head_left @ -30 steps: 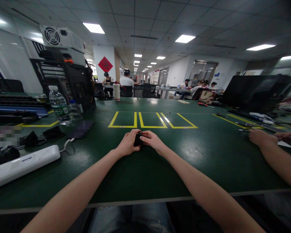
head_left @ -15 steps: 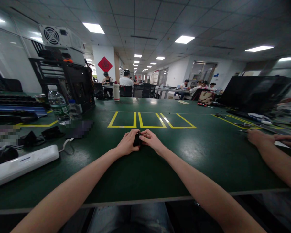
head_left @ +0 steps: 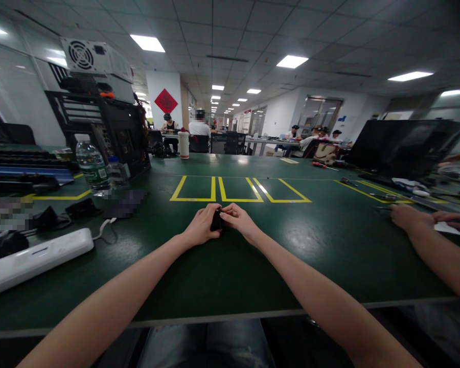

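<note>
One black part [head_left: 216, 221] is gripped by the left hand [head_left: 202, 226] and pinched by the right hand [head_left: 239, 220] over the table [head_left: 222, 278], near the yellow tape [head_left: 243, 201]; fine fingerwork seems in hand, and a steady left grip seems called for next

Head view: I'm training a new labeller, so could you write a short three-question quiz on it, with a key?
1. True or false: the left hand and right hand both touch the small black object.
2. What colour is the tape on the table just beyond the hands? A) red B) yellow C) blue
3. Fill in: the green-labelled bottle stands on the person's ____ side.

Key: 1. true; 2. B; 3. left
</note>
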Action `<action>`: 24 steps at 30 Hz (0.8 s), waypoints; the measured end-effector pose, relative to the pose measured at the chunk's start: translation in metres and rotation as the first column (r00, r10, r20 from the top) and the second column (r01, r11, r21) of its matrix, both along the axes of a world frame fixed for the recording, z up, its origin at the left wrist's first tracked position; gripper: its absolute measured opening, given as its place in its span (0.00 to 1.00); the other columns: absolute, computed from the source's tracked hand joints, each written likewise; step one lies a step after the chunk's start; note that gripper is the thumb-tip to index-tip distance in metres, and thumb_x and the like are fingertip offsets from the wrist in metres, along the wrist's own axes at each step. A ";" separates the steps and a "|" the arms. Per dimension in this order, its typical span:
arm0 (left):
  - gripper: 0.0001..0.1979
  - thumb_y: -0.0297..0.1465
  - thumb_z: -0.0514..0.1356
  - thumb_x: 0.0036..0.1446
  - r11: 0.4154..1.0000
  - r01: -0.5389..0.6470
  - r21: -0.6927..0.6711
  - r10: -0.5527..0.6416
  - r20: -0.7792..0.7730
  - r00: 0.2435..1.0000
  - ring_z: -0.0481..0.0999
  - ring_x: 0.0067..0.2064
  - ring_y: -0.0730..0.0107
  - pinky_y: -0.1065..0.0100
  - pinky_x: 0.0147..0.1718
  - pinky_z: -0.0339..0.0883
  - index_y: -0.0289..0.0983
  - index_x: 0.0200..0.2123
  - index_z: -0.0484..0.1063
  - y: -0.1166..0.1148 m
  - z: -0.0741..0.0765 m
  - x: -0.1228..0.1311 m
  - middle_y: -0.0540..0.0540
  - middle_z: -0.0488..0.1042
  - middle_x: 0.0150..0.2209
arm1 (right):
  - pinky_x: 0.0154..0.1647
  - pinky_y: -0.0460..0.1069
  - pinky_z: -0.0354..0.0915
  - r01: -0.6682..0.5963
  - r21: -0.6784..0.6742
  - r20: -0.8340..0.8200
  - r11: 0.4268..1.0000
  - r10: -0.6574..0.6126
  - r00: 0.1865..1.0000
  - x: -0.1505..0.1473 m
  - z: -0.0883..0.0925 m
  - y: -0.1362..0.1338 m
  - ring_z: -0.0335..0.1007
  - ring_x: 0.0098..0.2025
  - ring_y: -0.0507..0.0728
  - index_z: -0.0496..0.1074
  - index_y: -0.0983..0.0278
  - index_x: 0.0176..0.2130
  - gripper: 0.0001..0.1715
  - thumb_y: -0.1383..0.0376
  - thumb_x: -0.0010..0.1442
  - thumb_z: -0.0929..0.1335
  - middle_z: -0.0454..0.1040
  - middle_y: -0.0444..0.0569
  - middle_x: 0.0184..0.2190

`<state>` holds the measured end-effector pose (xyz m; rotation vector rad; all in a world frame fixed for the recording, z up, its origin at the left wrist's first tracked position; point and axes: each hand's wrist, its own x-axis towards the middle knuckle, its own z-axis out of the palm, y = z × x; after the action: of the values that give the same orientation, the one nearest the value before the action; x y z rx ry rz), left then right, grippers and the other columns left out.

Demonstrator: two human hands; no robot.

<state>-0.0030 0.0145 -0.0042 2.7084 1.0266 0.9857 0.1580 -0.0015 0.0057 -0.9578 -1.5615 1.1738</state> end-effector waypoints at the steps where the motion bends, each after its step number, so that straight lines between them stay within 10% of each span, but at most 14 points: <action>1: 0.31 0.29 0.59 0.40 1.000 0.000 0.000 0.000 0.001 1.000 0.62 0.48 0.59 0.55 0.47 0.54 0.39 0.48 0.50 0.000 0.000 0.000 0.44 0.60 0.45 | 0.37 0.49 0.62 0.002 -0.002 -0.006 1.000 -0.002 1.000 0.000 0.000 0.001 0.64 0.35 0.51 0.64 0.64 0.34 0.15 0.58 0.47 0.66 0.67 0.45 0.31; 11: 0.31 0.28 0.59 0.40 1.000 -0.006 0.005 0.006 -0.009 1.000 0.62 0.48 0.59 0.55 0.48 0.54 0.39 0.48 0.49 0.000 0.000 0.000 0.44 0.59 0.46 | 0.41 0.51 0.61 -0.016 -0.149 -0.042 0.989 0.009 0.999 -0.002 0.002 0.001 0.65 0.38 0.52 0.64 0.64 0.36 0.17 0.60 0.45 0.68 0.68 0.47 0.35; 24: 0.31 0.29 0.59 0.41 1.000 -0.006 -0.001 0.006 -0.008 1.000 0.63 0.48 0.59 0.54 0.48 0.54 0.39 0.48 0.50 -0.001 0.001 0.000 0.44 0.59 0.46 | 0.40 0.51 0.62 0.020 -0.012 0.010 1.000 -0.020 1.000 0.000 0.001 0.001 0.64 0.39 0.53 0.64 0.64 0.36 0.17 0.60 0.46 0.67 0.67 0.47 0.36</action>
<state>-0.0031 0.0133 -0.0029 2.7121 1.0364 0.9757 0.1580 -0.0005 0.0067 -0.9860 -1.5512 1.1671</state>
